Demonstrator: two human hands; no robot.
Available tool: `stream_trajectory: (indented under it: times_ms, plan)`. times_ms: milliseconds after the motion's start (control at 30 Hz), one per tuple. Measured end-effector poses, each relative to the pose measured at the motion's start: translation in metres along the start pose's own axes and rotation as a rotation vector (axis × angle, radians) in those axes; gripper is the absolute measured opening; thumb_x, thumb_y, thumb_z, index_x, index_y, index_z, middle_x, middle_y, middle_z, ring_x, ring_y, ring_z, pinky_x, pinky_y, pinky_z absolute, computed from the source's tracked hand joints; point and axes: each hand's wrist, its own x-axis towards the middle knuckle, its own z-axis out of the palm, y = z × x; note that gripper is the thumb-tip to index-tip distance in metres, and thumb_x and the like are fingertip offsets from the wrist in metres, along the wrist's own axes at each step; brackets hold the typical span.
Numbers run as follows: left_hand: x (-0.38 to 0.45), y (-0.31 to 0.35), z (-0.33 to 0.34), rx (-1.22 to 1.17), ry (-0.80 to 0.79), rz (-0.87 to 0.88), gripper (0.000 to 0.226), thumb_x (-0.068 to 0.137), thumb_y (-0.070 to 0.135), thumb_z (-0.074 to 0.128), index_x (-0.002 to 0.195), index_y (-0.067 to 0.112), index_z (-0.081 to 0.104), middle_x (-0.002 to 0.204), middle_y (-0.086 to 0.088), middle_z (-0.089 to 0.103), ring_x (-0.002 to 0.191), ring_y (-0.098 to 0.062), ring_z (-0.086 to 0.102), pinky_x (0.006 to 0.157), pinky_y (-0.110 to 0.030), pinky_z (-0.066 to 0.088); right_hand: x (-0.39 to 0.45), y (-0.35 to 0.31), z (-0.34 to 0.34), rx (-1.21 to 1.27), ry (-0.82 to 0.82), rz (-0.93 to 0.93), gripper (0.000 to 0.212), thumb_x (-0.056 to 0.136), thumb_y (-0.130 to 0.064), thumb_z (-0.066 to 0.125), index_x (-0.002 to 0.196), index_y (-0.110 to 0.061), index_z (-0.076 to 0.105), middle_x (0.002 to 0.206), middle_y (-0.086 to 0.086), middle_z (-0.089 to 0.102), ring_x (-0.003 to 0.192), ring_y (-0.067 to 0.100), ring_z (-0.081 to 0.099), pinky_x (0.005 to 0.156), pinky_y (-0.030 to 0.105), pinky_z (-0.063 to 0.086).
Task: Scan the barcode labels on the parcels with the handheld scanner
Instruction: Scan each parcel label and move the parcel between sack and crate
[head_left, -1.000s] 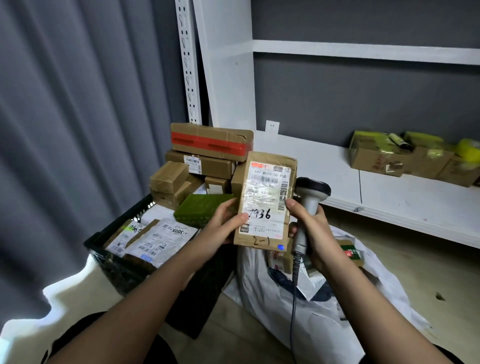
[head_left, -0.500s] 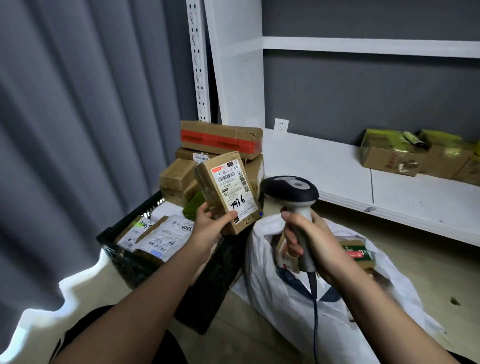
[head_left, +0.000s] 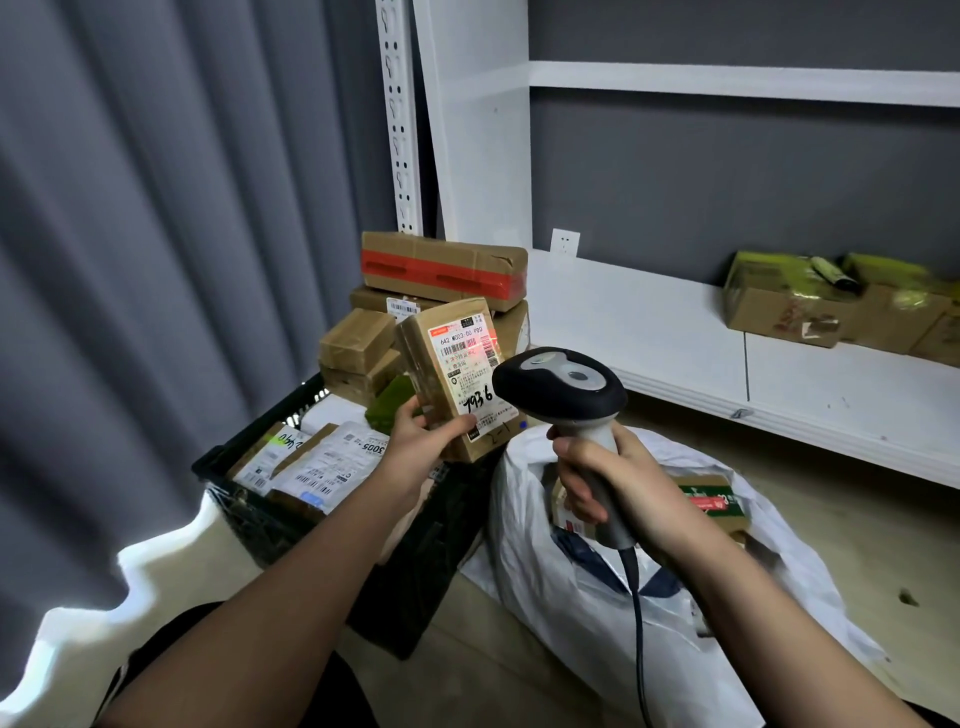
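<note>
My left hand grips a small brown parcel by its lower edge and holds it tilted over the black crate. Its white barcode label faces me, marked "7936" by hand. Red scanner light falls across the barcode near the label's top. My right hand grips the handle of the grey and black handheld scanner, whose head points at the label from the right, a short gap away. The scanner's cable hangs down past my right wrist.
The crate holds several labelled parcels, with stacked cardboard boxes behind. A white plastic bag with more parcels lies on the floor under my right hand. A white shelf carries cartons at far right. Grey curtain on the left.
My left hand turned the parcel and drew it left over the crate. My right hand let go of the parcel's edge and raised the scanner to aim at the label; red light now shows.
</note>
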Motion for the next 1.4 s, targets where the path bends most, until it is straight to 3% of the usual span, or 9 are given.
stream_trajectory:
  times_ms: [133,333,500,700,833,967,1100,1267,1400]
  plan:
    - [-0.005,0.003,0.002,-0.019,-0.007,-0.009,0.071,0.079,0.01,0.076,0.138,0.014,0.037,0.123,-0.006,0.063,0.104,-0.017,0.063,0.076,-0.028,0.051,-0.002,-0.001,0.001,0.028,-0.007,-0.006,0.026,0.08,-0.02,0.06,0.096,-0.004,0.047,0.049,0.005,0.038,0.034,0.012,0.028,0.042,0.026,0.025]
    - [-0.01,0.006,0.005,-0.039,-0.008,-0.027,0.066,0.081,0.006,0.073,0.137,0.013,0.038,0.123,-0.009,0.063,0.099,-0.017,0.063,0.066,-0.023,0.051,-0.005,-0.003,0.002,0.07,-0.013,-0.013,0.025,0.08,-0.019,0.059,0.096,-0.005,0.046,0.05,0.005,0.037,0.033,0.012,0.028,0.041,0.025,0.024]
    - [-0.008,0.004,0.005,-0.033,-0.009,-0.04,0.072,0.08,0.008,0.075,0.141,0.013,0.036,0.124,-0.008,0.063,0.105,-0.019,0.063,0.067,-0.024,0.051,-0.005,-0.003,0.002,0.076,-0.003,-0.008,0.03,0.079,-0.02,0.059,0.102,-0.005,0.047,0.049,0.005,0.038,0.033,0.011,0.028,0.041,0.024,0.024]
    - [-0.011,0.003,0.008,0.002,-0.023,-0.048,0.065,0.083,0.012,0.073,0.137,0.014,0.037,0.119,-0.004,0.064,0.097,-0.015,0.063,0.064,-0.023,0.051,-0.007,-0.003,-0.006,0.072,0.033,-0.018,0.022,0.08,-0.021,0.062,0.091,-0.01,0.047,0.051,0.006,0.04,0.036,0.014,0.03,0.045,0.028,0.026]
    - [-0.018,-0.006,0.018,0.135,-0.076,-0.075,0.062,0.087,0.024,0.069,0.137,0.017,0.033,0.103,0.004,0.063,0.089,-0.014,0.062,0.069,-0.028,0.05,-0.014,-0.008,-0.032,0.088,0.209,-0.059,0.025,0.088,-0.013,0.061,0.102,-0.011,0.04,0.053,0.007,0.041,0.036,0.014,0.031,0.039,0.022,0.031]
    - [-0.029,-0.017,0.031,0.388,-0.151,-0.124,0.067,0.087,0.032,0.068,0.14,0.017,0.029,0.124,-0.004,0.056,0.099,-0.019,0.058,0.063,-0.027,0.048,-0.027,-0.01,-0.082,-0.034,0.488,-0.066,0.023,0.096,-0.01,0.055,0.107,-0.012,0.035,0.059,0.006,0.051,0.038,0.013,0.038,0.039,0.022,0.032]
    - [-0.045,-0.039,0.06,0.562,-0.259,-0.252,0.066,0.087,0.039,0.066,0.139,0.02,0.031,0.13,-0.008,0.054,0.105,-0.026,0.061,0.073,-0.035,0.054,-0.048,0.003,-0.129,-0.052,0.705,0.015,0.027,0.096,-0.015,0.058,0.108,-0.011,0.034,0.066,0.006,0.053,0.036,0.011,0.042,0.037,0.022,0.034]
    - [-0.067,-0.088,0.112,0.409,-0.447,-0.521,0.057,0.082,0.045,0.068,0.128,0.018,0.048,0.112,-0.012,0.066,0.091,-0.027,0.069,0.065,-0.034,0.057,-0.074,0.019,-0.168,0.009,0.788,0.083,0.029,0.095,-0.018,0.058,0.107,-0.012,0.033,0.068,0.007,0.05,0.038,0.011,0.04,0.038,0.022,0.034]
    - [-0.087,-0.136,0.169,0.224,-0.393,-0.736,0.044,0.083,0.038,0.067,0.116,0.01,0.059,0.097,-0.013,0.068,0.078,-0.025,0.067,0.06,-0.032,0.057,-0.089,0.02,-0.189,0.025,0.819,0.094,0.029,0.096,-0.02,0.059,0.105,-0.013,0.032,0.067,0.005,0.05,0.038,0.01,0.041,0.037,0.021,0.034]
